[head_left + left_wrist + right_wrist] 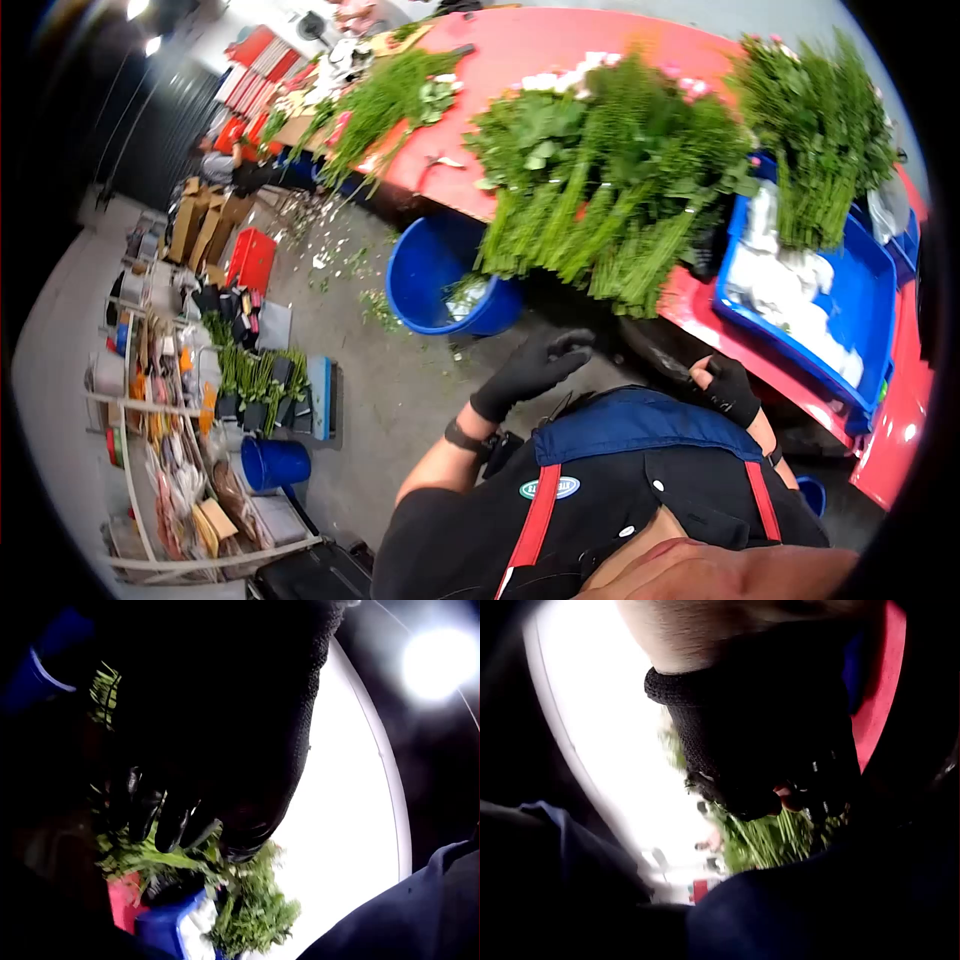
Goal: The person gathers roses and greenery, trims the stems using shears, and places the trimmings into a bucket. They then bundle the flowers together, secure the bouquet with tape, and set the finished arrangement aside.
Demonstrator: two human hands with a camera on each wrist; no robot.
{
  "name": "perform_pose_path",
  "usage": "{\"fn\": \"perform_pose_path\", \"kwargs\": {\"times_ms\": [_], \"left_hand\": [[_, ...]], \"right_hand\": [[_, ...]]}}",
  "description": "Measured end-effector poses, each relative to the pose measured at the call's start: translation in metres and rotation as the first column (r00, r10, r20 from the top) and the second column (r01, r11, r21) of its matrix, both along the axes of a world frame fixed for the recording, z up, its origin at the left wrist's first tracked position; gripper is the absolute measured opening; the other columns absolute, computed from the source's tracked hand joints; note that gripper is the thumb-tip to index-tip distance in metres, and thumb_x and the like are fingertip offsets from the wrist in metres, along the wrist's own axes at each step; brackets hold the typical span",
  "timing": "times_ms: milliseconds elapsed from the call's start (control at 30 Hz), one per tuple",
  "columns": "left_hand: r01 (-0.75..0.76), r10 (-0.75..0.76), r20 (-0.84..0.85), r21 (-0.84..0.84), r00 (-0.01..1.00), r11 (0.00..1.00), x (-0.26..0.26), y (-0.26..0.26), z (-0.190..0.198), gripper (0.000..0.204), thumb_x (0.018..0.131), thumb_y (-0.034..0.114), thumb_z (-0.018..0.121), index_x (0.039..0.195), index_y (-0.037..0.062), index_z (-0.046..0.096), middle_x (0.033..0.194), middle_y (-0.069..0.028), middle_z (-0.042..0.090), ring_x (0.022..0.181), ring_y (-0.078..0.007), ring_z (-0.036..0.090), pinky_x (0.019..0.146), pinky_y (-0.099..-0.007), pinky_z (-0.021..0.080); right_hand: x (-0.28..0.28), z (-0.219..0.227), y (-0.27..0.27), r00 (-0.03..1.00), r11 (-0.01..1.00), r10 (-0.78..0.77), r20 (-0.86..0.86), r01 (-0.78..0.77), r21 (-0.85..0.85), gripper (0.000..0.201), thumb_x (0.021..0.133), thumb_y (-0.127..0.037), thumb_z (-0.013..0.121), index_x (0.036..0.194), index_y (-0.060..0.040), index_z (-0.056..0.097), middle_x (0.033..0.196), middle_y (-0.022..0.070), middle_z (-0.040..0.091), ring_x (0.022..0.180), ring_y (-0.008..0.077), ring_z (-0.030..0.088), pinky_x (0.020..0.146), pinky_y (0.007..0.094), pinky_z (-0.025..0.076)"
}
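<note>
My left hand [530,372], in a black glove, hovers before my waist with its fingers extended and nothing in it. Its dark glove fills the upper part of the left wrist view. The right hand [728,388], also gloved, is near the edge of the blue apron [640,428], fingers loosely curled and a bare fingertip showing; no held item is visible. Beyond both hands, bunches of green-stemmed flowers [610,190] lie on the red table [440,180], stems towards me. The blue tray [875,270] beside them contains white cloth-like material [790,290].
A blue bucket [410,275] stands on the littered floor by the table. Another flower bunch [820,150] lies past the tray, and loose greenery [385,105] lies farther along. Left are laden shelves [150,410], a second blue bucket [275,463] and a red crate [252,258]. Someone [225,165] is in the background.
</note>
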State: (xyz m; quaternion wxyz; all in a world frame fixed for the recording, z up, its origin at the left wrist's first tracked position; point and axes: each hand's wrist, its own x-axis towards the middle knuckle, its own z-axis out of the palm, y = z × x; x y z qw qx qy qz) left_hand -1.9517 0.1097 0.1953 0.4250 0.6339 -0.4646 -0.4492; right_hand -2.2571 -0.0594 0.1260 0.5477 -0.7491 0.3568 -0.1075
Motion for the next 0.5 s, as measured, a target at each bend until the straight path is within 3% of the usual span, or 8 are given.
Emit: {"fn": "perform_pose_path", "kwargs": {"times_ms": [67, 167, 200, 233, 267, 333, 400, 500], "left_hand": [[-0.153, 0.152, 0.014, 0.035, 0.988, 0.988, 0.03, 0.077, -0.024, 0.032, 0.089, 0.021, 0.063, 0.115, 0.0021, 0.062, 0.107, -0.0114, 0.066, 0.098, -0.0171, 0.062, 0.085, -0.0307, 0.048], [-0.365, 0.356, 0.108, 0.074, 0.928, 0.928, 0.062, 0.196, -0.048, 0.034, 0.09, 0.023, 0.062, 0.117, 0.0016, 0.062, 0.109, -0.0122, 0.066, 0.101, -0.0175, 0.062, 0.088, -0.0299, 0.048], [-0.457, 0.453, 0.06, 0.127, 0.889, 0.88, 0.07, 0.238, -0.069, 0.035, 0.09, 0.024, 0.062, 0.116, 0.0012, 0.062, 0.109, -0.0123, 0.067, 0.101, -0.0173, 0.062, 0.088, -0.0296, 0.048], [-0.538, 0.545, 0.012, 0.187, 0.838, 0.822, 0.078, 0.278, -0.086, 0.036, 0.09, 0.026, 0.062, 0.116, 0.0009, 0.062, 0.108, -0.0124, 0.067, 0.102, -0.017, 0.062, 0.088, -0.0293, 0.048], [-0.588, 0.586, 0.089, 0.252, 0.805, 0.769, 0.086, 0.308, -0.086, 0.036, 0.09, 0.026, 0.063, 0.115, 0.0008, 0.062, 0.107, -0.0121, 0.067, 0.099, -0.0165, 0.063, 0.085, -0.0294, 0.048], [-0.674, 0.657, 0.179, 0.331, 0.732, 0.66, 0.088, 0.36, -0.083, 0.036, 0.089, 0.026, 0.064, 0.114, 0.0006, 0.063, 0.103, -0.011, 0.068, 0.093, -0.0155, 0.063, 0.081, -0.0293, 0.049], [-0.747, 0.722, 0.231, 0.352, 0.653, 0.564, 0.096, 0.404, -0.082, 0.036, 0.089, 0.027, 0.065, 0.113, 0.0003, 0.063, 0.099, -0.0093, 0.069, 0.087, -0.0146, 0.063, 0.077, -0.029, 0.05], [-0.856, 0.855, 0.162, 0.265, 0.493, 0.444, 0.116, 0.446, -0.078, 0.037, 0.088, 0.028, 0.066, 0.112, -0.0001, 0.064, 0.093, -0.0059, 0.068, 0.078, -0.0124, 0.06, 0.07, -0.0274, 0.049]], "right_hand": [[0.053, 0.008, 0.03, 0.983, 0.979, 0.184, -0.013, -0.184, -0.085, 0.019, 0.083, -0.017, 0.06, 0.086, 0.0012, 0.066, 0.077, 0.012, 0.065, 0.073, 0.0203, 0.063, 0.068, 0.0329, 0.05], [0.131, 0.011, 0.078, 0.947, 0.946, 0.321, -0.008, -0.321, -0.044, 0.018, 0.083, -0.016, 0.06, 0.085, 0.0007, 0.066, 0.077, 0.0108, 0.066, 0.073, 0.0186, 0.063, 0.068, 0.0322, 0.05], [0.155, 0.006, 0.098, 0.95, 0.947, 0.312, 0.028, -0.313, 0.07, 0.018, 0.085, -0.017, 0.059, 0.085, -0.0001, 0.066, 0.078, 0.0088, 0.066, 0.072, 0.0159, 0.063, 0.068, 0.0311, 0.05], [0.182, 0.008, 0.116, 0.93, 0.929, 0.367, -0.001, -0.366, 0.056, 0.019, 0.085, -0.019, 0.06, 0.085, -0.0006, 0.066, 0.077, 0.0068, 0.067, 0.07, 0.0134, 0.063, 0.066, 0.0295, 0.051], [0.207, 0.004, 0.134, 0.914, 0.908, 0.405, -0.003, -0.402, 0.117, 0.019, 0.085, -0.019, 0.06, 0.085, -0.0006, 0.066, 0.076, 0.0066, 0.067, 0.069, 0.0132, 0.063, 0.066, 0.0292, 0.051], [0.251, -0.023, 0.168, 0.884, 0.85, 0.467, 0.031, -0.458, 0.259, 0.022, 0.084, -0.022, 0.062, 0.087, 0.0001, 0.066, 0.074, 0.0077, 0.067, 0.068, 0.0142, 0.065, 0.065, 0.029, 0.051], [0.295, -0.035, 0.194, 0.81, 0.799, 0.586, 0.004, -0.579, 0.164, 0.025, 0.083, -0.024, 0.062, 0.089, -0.0005, 0.067, 0.076, 0.0088, 0.068, 0.07, 0.0157, 0.065, 0.068, 0.0304, 0.051], [0.365, -0.035, 0.231, 0.732, 0.73, 0.682, -0.003, -0.68, 0.068, 0.026, 0.084, -0.026, 0.062, 0.089, -0.0013, 0.067, 0.076, 0.0082, 0.069, 0.069, 0.0152, 0.065, 0.067, 0.0308, 0.051]]}}
